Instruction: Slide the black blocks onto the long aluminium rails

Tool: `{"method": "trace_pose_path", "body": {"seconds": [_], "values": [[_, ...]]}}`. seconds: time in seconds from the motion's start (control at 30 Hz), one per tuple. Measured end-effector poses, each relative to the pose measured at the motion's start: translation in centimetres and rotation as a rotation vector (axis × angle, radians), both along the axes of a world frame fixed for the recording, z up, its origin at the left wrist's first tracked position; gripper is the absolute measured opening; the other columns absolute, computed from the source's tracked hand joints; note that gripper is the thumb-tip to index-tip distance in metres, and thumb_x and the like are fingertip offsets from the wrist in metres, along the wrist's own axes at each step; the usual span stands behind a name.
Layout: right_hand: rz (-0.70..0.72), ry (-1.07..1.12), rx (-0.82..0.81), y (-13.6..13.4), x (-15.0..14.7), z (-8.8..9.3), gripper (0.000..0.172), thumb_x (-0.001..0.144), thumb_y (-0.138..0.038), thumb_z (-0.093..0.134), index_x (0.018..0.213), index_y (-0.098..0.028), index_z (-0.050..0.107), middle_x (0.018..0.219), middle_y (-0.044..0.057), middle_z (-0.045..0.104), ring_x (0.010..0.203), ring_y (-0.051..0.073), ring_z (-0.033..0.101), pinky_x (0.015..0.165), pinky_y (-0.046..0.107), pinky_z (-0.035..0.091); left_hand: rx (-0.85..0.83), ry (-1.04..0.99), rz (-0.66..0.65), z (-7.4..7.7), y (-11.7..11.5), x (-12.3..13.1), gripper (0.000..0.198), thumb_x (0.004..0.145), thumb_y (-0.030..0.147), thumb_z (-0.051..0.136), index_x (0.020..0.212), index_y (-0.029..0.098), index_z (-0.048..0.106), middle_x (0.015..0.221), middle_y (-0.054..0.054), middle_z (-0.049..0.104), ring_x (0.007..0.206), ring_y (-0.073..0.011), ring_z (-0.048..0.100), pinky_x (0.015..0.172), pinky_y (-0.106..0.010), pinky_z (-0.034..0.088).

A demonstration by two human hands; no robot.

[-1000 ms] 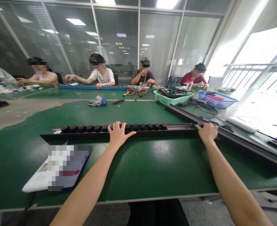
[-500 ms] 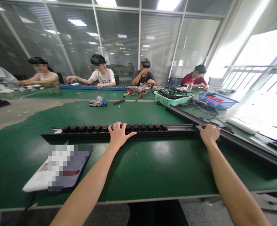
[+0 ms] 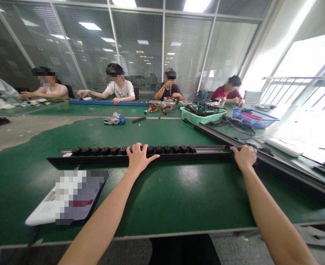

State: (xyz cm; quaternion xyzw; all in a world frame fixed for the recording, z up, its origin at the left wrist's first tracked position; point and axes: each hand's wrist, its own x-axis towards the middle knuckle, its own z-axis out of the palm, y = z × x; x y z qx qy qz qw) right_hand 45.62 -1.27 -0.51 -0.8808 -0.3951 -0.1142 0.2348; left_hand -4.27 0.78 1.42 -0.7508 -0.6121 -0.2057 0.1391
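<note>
A long black metal rail (image 3: 206,156) lies across the table in front of me, with a row of round black parts (image 3: 167,149) set along its channel. My left hand (image 3: 139,156) grips the rail near its middle, fingers spread over the round parts and thumb along the near side. At the rail's right end, my right hand (image 3: 244,155) is closed around the end; the fingertips are partly hidden. A second long black rail (image 3: 295,175) lies slantwise just beyond and right of my right hand.
A white-and-dark flat device (image 3: 45,209), partly pixelated, lies at the near left. Farther back are a grey-and-blue glove (image 3: 115,119), a green basket (image 3: 203,118) of cables, and a blue basket (image 3: 261,123). Several people sit along the far side, by a blue bar (image 3: 107,103).
</note>
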Motion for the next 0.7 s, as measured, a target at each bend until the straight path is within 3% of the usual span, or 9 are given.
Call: {"method": "trace_pose_path", "body": {"seconds": [0.33, 0.5, 0.7], "values": [[0.06, -0.06, -0.082, 0.8, -1.0, 0.2, 0.043, 0.098, -0.039, 0.047, 0.12, -0.011, 0.073, 0.123, 0.021, 0.064, 0.114, 0.036, 0.054, 0.09, 0.043, 0.042, -0.01, -0.025, -0.002, 0.0, -0.1, 0.1, 0.081, 0.085, 0.085, 0.043, 0.132, 0.021, 0.064, 0.13, -0.019, 0.054, 0.123, -0.0373, 0.046, 0.11, -0.057, 0.028], [0.062, 0.012, 0.005, 0.5, 0.2, 0.0, 0.045, 0.099, -0.035, 0.045, 0.13, -0.012, 0.068, 0.129, 0.021, 0.063, 0.117, 0.035, 0.054, 0.092, 0.043, 0.043, -0.01, -0.023, -0.001, 0.0, 0.0, 0.0, 0.08, 0.085, 0.084, 0.044, 0.131, 0.022, 0.064, 0.13, -0.018, 0.054, 0.122, -0.0367, 0.046, 0.109, -0.056, 0.028], [0.071, 0.019, -0.033, 0.2, 1.3, 0.4, 0.042, 0.096, -0.038, 0.054, 0.124, -0.011, 0.071, 0.127, 0.023, 0.063, 0.122, 0.038, 0.051, 0.091, 0.044, 0.044, -0.003, -0.013, 0.0, 0.0, 0.0, 0.2, 0.082, 0.085, 0.084, 0.044, 0.132, 0.02, 0.063, 0.129, -0.019, 0.054, 0.121, -0.0367, 0.046, 0.109, -0.056, 0.029]]}}
